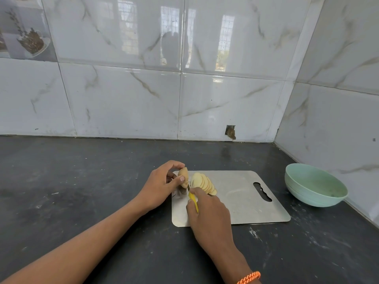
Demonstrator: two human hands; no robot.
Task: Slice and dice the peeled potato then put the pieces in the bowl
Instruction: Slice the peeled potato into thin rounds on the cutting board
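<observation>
Countertop board (242, 193): potato end (183, 177) upright.

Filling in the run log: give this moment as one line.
stage: slicing | left hand: holds potato end piece | right hand: grips yellow-handled knife | fanned potato slices: on grey cutting board | mint-green bowl: no pieces seen

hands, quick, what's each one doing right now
Left hand: pinches the potato end piece at the cutting board's left edge.
Right hand: grips the yellow-handled knife, beside the fanned slices.
</observation>
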